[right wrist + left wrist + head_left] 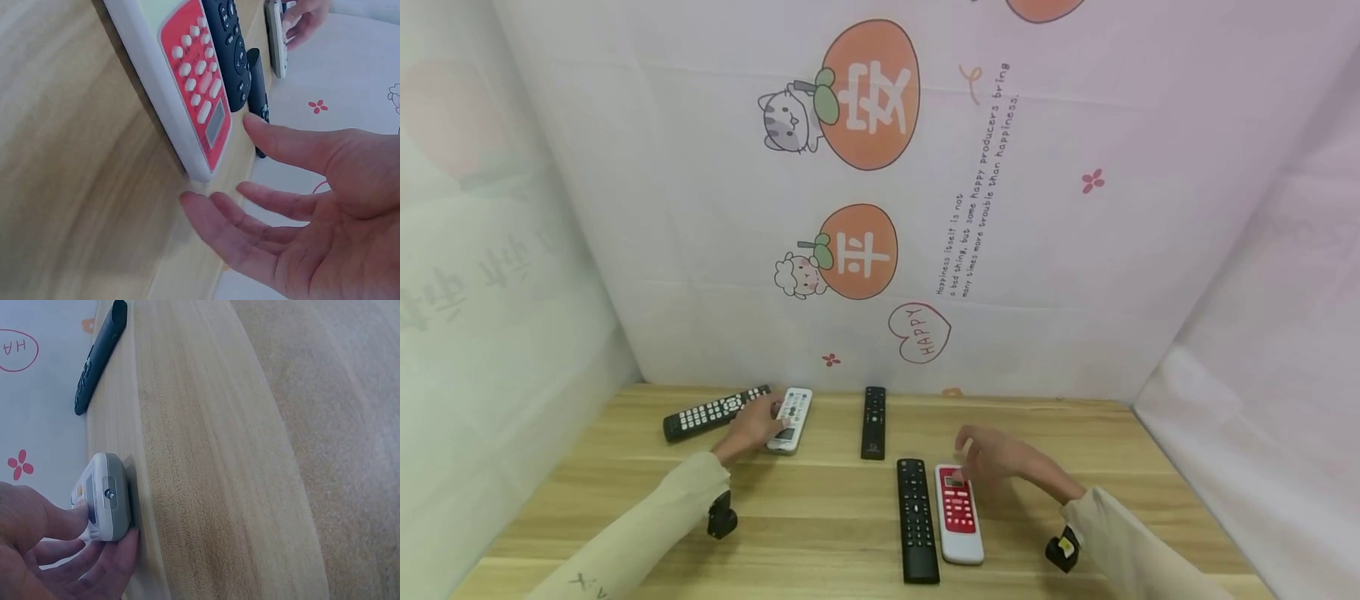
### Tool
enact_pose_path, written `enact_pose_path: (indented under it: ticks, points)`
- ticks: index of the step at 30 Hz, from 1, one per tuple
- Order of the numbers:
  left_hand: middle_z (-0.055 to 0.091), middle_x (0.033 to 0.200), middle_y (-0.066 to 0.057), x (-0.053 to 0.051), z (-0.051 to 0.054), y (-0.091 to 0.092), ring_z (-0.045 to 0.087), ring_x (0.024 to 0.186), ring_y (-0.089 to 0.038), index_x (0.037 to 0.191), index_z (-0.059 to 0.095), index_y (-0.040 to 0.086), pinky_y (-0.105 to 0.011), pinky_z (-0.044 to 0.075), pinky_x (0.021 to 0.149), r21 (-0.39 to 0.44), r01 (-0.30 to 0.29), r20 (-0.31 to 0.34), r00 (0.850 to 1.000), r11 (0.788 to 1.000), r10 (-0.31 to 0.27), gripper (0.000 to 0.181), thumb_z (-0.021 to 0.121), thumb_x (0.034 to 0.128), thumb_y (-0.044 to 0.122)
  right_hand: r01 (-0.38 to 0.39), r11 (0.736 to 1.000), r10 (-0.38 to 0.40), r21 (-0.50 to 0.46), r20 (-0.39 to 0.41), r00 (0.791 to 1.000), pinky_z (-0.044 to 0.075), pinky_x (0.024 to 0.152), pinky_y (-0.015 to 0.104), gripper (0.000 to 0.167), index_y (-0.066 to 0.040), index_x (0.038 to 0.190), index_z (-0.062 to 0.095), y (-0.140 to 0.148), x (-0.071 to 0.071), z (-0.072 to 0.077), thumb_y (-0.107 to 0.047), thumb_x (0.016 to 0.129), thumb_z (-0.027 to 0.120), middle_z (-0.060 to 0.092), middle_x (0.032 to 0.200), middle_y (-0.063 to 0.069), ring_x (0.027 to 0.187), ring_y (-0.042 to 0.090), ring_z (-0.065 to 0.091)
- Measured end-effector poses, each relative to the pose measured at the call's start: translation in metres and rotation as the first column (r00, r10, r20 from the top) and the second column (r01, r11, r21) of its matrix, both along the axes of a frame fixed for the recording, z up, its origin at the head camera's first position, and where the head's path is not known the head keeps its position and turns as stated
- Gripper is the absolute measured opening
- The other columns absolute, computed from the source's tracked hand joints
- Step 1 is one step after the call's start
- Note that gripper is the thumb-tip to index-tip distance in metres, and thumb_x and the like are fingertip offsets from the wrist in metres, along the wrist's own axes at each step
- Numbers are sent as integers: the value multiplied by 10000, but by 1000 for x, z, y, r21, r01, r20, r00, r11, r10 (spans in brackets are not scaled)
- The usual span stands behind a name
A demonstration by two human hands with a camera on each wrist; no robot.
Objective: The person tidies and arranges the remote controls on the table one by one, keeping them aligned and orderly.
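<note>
My left hand [754, 429] grips a white remote control [793, 412] near the back of the table. In the left wrist view the thumb lies on the face of that white remote [112, 497], with fingers along its side and lower edge. My right hand [996, 454] hovers by the top end of a white remote with a red face [958, 517]. The right wrist view shows its fingers spread and apart from the red-faced remote [197, 81], holding nothing. A long black remote [917, 521] lies just left of the red-faced one.
A black remote with pale buttons [715, 414] lies slanted at the left, beside my left hand. Another black remote [873, 423] lies at the back middle. The wooden table [820, 517] meets a printed white cloth wall [1037, 333] behind, with white cloth at both sides.
</note>
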State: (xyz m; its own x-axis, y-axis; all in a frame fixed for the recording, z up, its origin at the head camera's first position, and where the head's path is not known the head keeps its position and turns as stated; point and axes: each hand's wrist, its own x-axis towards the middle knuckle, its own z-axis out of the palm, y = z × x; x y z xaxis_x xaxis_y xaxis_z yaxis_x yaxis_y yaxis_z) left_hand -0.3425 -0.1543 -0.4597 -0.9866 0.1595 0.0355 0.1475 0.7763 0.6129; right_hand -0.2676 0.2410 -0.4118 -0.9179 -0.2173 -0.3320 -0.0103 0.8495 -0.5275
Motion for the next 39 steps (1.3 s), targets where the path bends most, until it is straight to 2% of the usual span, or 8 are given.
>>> enact_pose_path:
  ticks: [5,9,13,22,28,32,36,39]
  points:
    - [664,1221,-294,2,6,1,674,944,-295,1429,534,-114,-379,604,682,27,5,24,1000,1000,-6,508,689,972,43,-112,988,99,-111,-110,989,620,706,405,253,12,1137,624,-3,-4,6,-38,931,761,685,1056,190,853,259,677]
    - [659,1180,-278,3,5,-1,666,895,-273,1431,528,-116,-344,593,622,62,11,40,999,998,-13,511,690,970,33,-225,968,190,-114,-256,948,625,768,403,232,66,1101,640,-6,-10,8,8,907,754,685,1055,254,934,329,686]
    - [648,1169,-281,3,2,-2,659,861,-259,1438,516,-121,-326,585,567,86,14,51,999,996,-19,517,684,971,24,-276,957,232,-93,-330,915,622,792,370,206,55,1102,674,-11,-20,6,11,912,742,694,1032,200,950,313,688]
    - [649,1194,-308,2,5,-1,674,892,-283,1442,509,-122,-335,594,598,94,10,61,998,996,-16,513,673,978,23,-463,883,373,-69,-495,785,621,834,345,124,45,1053,721,-19,-50,-4,66,933,694,723,1029,209,964,339,702]
    - [626,1167,-320,6,10,0,667,877,-296,1428,497,-150,-364,603,589,180,4,100,995,984,-22,512,665,966,-6,-477,876,439,67,-518,734,612,847,332,161,35,1096,727,-27,-59,-7,43,938,701,751,1069,174,974,304,720]
    - [643,1137,-299,3,9,-2,656,946,-319,1404,517,-160,-382,594,718,192,5,81,996,981,-21,521,691,940,0,-438,873,482,212,-510,712,584,910,429,219,-34,1154,739,-33,-61,-5,9,940,717,756,1120,113,1030,283,711]
    - [646,1060,-273,0,6,-5,635,910,-305,1360,538,-175,-347,562,740,188,27,37,999,982,-35,511,704,908,-7,-390,874,486,290,-471,737,543,922,563,313,-77,1249,710,-41,-61,-2,23,953,700,716,1219,116,1124,322,677]
    - [645,1042,-277,0,4,-5,638,874,-298,1354,537,-181,-333,555,706,187,28,39,999,982,-36,499,698,910,-21,-371,873,483,317,-452,749,566,893,572,371,-86,1317,675,-46,-63,-3,42,968,669,676,1288,137,1183,351,652]
